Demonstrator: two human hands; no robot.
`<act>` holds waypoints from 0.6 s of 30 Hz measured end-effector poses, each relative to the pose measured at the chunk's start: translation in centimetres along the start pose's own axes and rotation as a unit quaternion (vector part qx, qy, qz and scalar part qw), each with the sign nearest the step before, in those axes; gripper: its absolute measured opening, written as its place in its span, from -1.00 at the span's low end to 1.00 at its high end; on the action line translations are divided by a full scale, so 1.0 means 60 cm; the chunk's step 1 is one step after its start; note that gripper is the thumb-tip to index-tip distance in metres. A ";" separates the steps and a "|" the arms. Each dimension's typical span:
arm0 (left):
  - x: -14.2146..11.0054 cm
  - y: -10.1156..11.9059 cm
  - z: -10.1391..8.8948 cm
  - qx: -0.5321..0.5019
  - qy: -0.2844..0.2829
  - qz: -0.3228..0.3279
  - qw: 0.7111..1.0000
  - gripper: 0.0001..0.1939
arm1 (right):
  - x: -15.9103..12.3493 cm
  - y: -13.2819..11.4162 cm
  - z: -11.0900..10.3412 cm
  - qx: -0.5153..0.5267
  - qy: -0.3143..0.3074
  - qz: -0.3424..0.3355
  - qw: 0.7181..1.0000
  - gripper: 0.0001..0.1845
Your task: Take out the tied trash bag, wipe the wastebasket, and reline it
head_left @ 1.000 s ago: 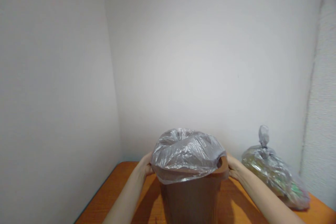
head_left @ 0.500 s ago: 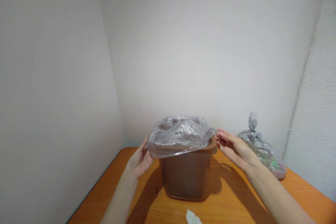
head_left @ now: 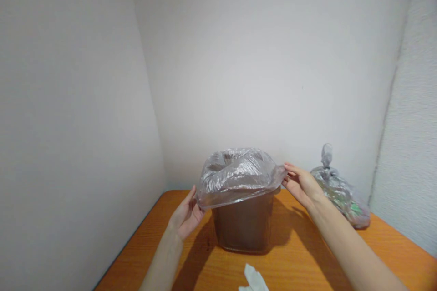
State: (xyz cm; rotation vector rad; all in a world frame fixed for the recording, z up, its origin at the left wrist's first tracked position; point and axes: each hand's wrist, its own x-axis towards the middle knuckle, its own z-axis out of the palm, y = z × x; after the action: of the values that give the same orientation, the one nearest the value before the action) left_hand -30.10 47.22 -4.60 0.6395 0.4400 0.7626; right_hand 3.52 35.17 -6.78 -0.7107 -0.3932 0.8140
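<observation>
A brown trash bin (head_left: 243, 227) stands upright on the wooden table. A clear plastic bag (head_left: 239, 177) lines it, its edge folded outward over the rim and hanging lower at the front left. My left hand (head_left: 187, 216) grips the bag's edge at the left, thumb up, with some fingertips hidden behind the film. At the right corner, my right hand (head_left: 302, 184) pinches the bag's edge and holds it stretched out beside the rim. The bin's mouth is partly covered by wrinkled film.
A knotted clear bag of trash (head_left: 341, 198) sits at the table's back right, near the wall. A crumpled white paper or tissue (head_left: 254, 278) lies at the front. The wooden table (head_left: 300, 254) meets pale walls behind and at the left.
My right hand has drawn the bag's right corner down over the bin's rim, which was bare there before. My left hand has moved slightly lower with the bag's left edge.
</observation>
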 end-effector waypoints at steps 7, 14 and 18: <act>0.004 -0.031 -0.021 -0.003 0.012 -0.022 1.000 -0.65 | -0.056 0.054 -0.058 0.031 -0.015 0.093 0.995 -0.82; 0.020 -0.037 -0.042 0.051 0.044 -0.020 0.998 -0.76 | -0.056 0.076 -0.077 -0.019 -0.017 0.093 0.995 -0.82; 0.037 -0.022 -0.062 0.130 0.090 0.016 0.987 -0.91 | -0.049 0.079 -0.085 -0.106 0.014 0.061 0.992 -0.75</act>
State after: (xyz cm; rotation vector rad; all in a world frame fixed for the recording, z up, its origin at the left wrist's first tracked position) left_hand -30.17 49.54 -8.49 0.8251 0.7039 0.8048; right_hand 2.12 33.02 -13.88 -0.9512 -0.4187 0.8847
